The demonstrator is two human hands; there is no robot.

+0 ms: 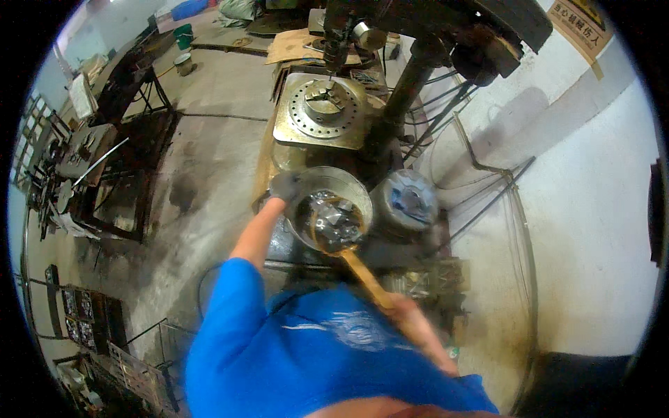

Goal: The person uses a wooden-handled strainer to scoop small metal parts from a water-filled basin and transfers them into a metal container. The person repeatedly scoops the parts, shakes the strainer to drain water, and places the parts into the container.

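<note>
My right hand (401, 305) was closed around the handle of the scoop (364, 276), which slanted across the near rim of the metal basin (368, 203). The scoop's hoop lay within the basin's outline, shiny metal pieces (338, 219) showing inside it. My left hand (283, 187) was at the basin's left rim; blur concealed its fingers, so I could not tell whether they gripped. The basin stood near the worktop's (280, 242) front edge, with a bucket (431, 206) just right of it.
</note>
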